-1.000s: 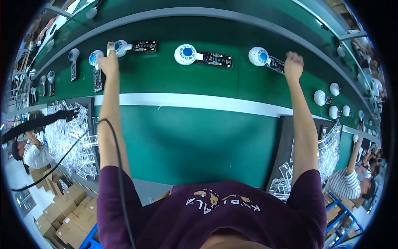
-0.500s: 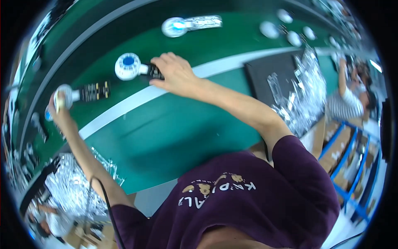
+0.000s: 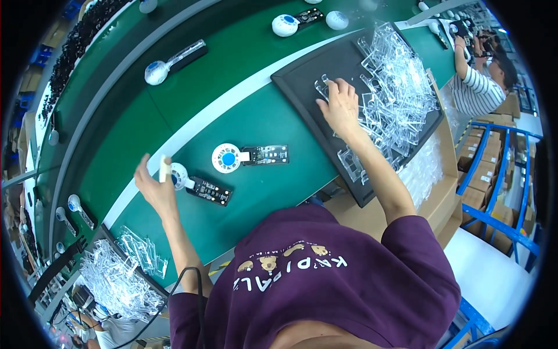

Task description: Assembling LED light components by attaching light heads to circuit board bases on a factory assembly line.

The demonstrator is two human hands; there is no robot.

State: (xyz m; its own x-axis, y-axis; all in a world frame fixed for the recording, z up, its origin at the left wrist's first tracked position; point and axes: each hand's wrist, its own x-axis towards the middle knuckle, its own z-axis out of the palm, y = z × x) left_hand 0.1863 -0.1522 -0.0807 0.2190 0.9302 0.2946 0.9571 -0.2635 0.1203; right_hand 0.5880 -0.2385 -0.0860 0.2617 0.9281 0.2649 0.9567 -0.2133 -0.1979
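Two small white round-headed devices with bare black circuit-board handles lie on the green work surface (image 3: pixel 256 200). The left device (image 3: pixel 210 191) is tilted; the other device (image 3: pixel 226 158), with a blue disc in its ringed head, lies nearly level to its right. My left hand (image 3: pixel 156 187) is beside the left device's head, thumb and fingers apart, a pale cover on one digit. Over the black tray (image 3: pixel 308 99), my right hand (image 3: pixel 342 109) has its fingers spread around the end of a clear plastic piece (image 3: pixel 321 86), without a visible grip.
Clear plastic pieces (image 3: pixel 395 87) heap up on the tray's right side. Another pile of clear pieces (image 3: pixel 119 279) sits at lower left. Beyond a pale strip, the green belt (image 3: pixel 128 116) carries more devices (image 3: pixel 156 72). A cardboard box (image 3: pixel 444 198) stands right; a person in stripes (image 3: pixel 476 93) works farther off.
Both devices have come from the belt onto the near work surface. My right hand has let go of one and moved right to the tray; my left hand has moved right and nearer.
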